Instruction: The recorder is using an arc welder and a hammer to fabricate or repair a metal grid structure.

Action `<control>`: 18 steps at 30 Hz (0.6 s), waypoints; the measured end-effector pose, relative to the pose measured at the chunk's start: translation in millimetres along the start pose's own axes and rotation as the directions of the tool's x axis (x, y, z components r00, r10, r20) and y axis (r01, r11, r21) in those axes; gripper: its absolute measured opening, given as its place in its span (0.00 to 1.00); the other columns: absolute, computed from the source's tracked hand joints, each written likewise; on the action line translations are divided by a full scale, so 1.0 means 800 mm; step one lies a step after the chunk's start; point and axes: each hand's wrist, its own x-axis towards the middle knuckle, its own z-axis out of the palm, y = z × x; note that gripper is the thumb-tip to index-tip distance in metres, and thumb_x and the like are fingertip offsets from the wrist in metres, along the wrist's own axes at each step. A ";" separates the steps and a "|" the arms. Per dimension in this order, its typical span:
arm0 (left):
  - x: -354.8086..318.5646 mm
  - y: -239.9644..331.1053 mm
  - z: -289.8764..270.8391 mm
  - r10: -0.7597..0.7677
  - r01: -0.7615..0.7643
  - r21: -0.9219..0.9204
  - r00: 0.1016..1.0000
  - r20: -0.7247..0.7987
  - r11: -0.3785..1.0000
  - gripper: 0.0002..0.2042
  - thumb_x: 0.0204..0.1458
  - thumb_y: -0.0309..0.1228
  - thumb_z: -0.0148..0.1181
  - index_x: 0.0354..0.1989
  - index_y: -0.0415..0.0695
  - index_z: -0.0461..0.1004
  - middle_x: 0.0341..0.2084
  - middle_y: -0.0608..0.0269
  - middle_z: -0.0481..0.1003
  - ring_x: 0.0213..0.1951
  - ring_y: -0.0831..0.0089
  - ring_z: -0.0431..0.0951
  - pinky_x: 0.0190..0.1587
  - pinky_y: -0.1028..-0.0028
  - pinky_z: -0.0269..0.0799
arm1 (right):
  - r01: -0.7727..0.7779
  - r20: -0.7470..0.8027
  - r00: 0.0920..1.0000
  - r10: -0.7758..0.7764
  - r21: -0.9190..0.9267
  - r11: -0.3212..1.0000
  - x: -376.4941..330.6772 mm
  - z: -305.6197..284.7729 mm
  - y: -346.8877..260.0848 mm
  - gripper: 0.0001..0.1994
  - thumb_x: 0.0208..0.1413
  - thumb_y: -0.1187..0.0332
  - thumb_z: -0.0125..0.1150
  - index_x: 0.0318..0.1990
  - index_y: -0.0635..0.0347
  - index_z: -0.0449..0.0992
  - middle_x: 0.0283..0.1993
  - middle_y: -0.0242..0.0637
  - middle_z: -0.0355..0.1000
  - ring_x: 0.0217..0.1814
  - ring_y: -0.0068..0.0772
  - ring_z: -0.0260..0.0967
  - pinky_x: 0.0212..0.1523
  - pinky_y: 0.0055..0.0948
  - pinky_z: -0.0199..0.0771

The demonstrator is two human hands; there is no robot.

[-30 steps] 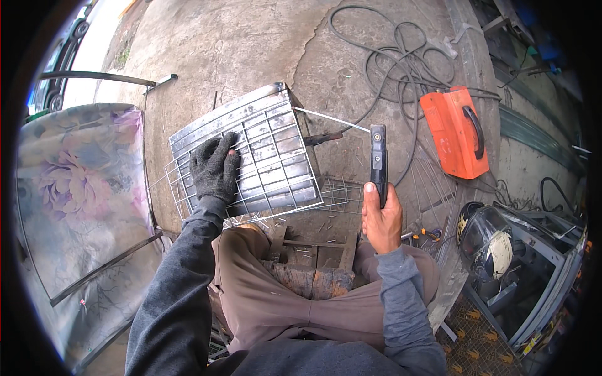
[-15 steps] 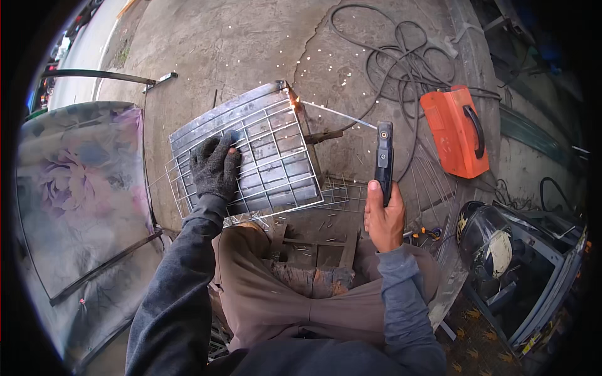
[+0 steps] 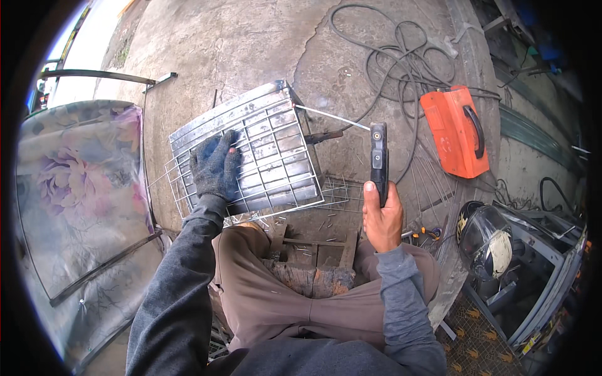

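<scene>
A slatted sheet-metal panel [image 3: 216, 116] lies tilted before me, with a silvery wire grid [image 3: 276, 164] across its face. On the grid's left part my left hand [image 3: 214, 164], in a dark grey glove, presses down with its fingers bent over the wires. My bare right hand [image 3: 382, 216] is wrapped round a black welding electrode holder [image 3: 379, 156], thumb along its side. From the holder a thin pale welding rod [image 3: 332, 116] runs left to the panel's upper right corner, where its tip shows a small red glow. Whether tip and metal touch, I cannot tell.
An orange welding machine [image 3: 454, 131] stands at the right, near coiled black cable [image 3: 407, 62]. A welding helmet [image 3: 486, 241] rests on metal frames at the lower right. Flower-printed sheeting [image 3: 81, 188] covers the left side. Thin rods [image 3: 426, 182] lie on the concrete floor.
Bright arc and flying sparks at the panel's corner have gone out. My right hand has shifted the electrode holder slightly left; my left hand stays on the grid.
</scene>
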 end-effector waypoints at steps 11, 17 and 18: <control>-0.003 -0.007 0.008 -0.012 0.011 -0.039 0.999 -0.045 0.999 0.20 0.61 0.44 0.60 0.61 0.60 0.80 0.51 0.55 0.76 0.56 0.57 0.72 0.65 0.56 0.61 | 0.029 -0.019 0.999 -0.030 -0.064 0.998 0.003 -0.002 0.007 0.21 0.68 0.49 0.60 0.43 0.62 0.74 0.25 0.32 0.71 0.26 0.23 0.69 0.28 0.32 0.70; -0.004 -0.008 0.006 -0.001 0.000 -0.021 0.998 -0.056 1.000 0.20 0.61 0.44 0.61 0.61 0.60 0.80 0.52 0.55 0.76 0.56 0.57 0.72 0.65 0.56 0.61 | 0.017 -0.017 1.000 -0.019 -0.072 0.997 0.002 0.000 0.004 0.22 0.68 0.48 0.60 0.43 0.62 0.74 0.25 0.33 0.71 0.26 0.25 0.69 0.28 0.33 0.70; -0.004 -0.008 0.007 0.001 -0.002 -0.017 0.998 -0.059 1.000 0.20 0.61 0.44 0.61 0.61 0.60 0.80 0.52 0.55 0.76 0.56 0.57 0.72 0.65 0.56 0.61 | 0.022 -0.019 1.000 -0.023 -0.084 0.996 0.002 0.000 0.004 0.21 0.68 0.49 0.60 0.43 0.62 0.74 0.25 0.33 0.71 0.26 0.24 0.69 0.28 0.32 0.70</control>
